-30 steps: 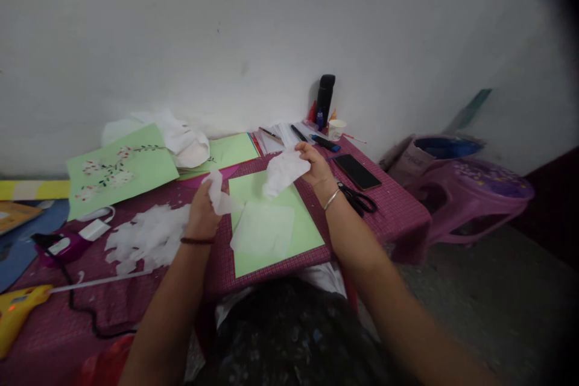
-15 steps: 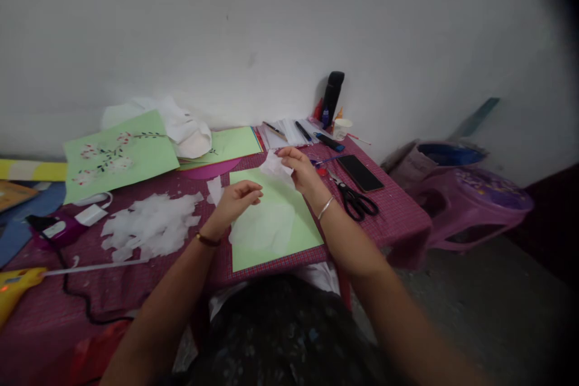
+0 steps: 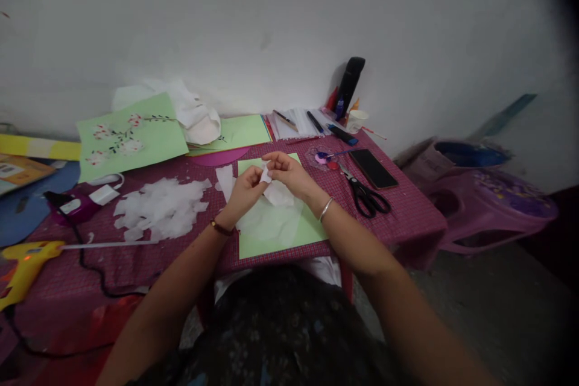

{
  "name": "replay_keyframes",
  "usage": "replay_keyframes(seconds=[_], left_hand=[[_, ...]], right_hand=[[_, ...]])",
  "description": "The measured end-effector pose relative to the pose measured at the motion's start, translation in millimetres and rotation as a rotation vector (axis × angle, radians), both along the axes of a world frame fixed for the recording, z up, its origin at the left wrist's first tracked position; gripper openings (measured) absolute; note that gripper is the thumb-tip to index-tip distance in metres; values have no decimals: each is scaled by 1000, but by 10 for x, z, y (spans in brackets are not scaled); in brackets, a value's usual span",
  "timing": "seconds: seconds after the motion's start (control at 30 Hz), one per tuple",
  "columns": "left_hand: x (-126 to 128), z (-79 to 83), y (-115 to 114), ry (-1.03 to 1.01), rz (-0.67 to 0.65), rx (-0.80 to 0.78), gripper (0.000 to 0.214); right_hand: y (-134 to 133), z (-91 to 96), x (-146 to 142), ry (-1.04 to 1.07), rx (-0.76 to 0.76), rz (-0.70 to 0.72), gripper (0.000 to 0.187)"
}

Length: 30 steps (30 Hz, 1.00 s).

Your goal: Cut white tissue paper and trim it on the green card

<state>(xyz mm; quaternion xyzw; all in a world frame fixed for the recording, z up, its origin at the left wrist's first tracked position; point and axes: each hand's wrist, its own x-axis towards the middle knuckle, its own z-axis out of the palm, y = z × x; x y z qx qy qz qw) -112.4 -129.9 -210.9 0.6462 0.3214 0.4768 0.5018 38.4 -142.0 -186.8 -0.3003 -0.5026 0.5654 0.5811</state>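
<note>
A plain white wall (image 3: 289,30) runs behind the low surface (image 3: 407,211). A purple plastic stool (image 3: 493,205) stands on the dim grey floor (image 3: 474,313).

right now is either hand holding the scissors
No, the scissors lie on the pink table, apart from the left hand and right hand, which together pinch a white paper piece.

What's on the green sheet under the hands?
A thin white sheet lies on the green sheet. The left hand and right hand pinch white tissue above, hiding its middle.
</note>
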Motion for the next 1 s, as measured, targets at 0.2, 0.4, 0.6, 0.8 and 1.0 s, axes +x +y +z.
replay_keyframes(seconds=[0.2,0.4,0.6,0.8,1.0], left_hand=[[-33,55,-41,-15,155,46,11],[-138,141,-92,109,407,208,14],[-108,140,-112,205,388,265,15],[-81,109,-53,111,408,185,13],[-82,163,-91,90,434,215,14]], right_hand=[[3,12,33,74,-11,45,34],[-60,40,-16,-148,42,3,20],[-70,15,-98,-274,125,-112,14],[-9,-17,-49,-222,65,-95,3],[-51,28,-38,-168,58,-49,6]])
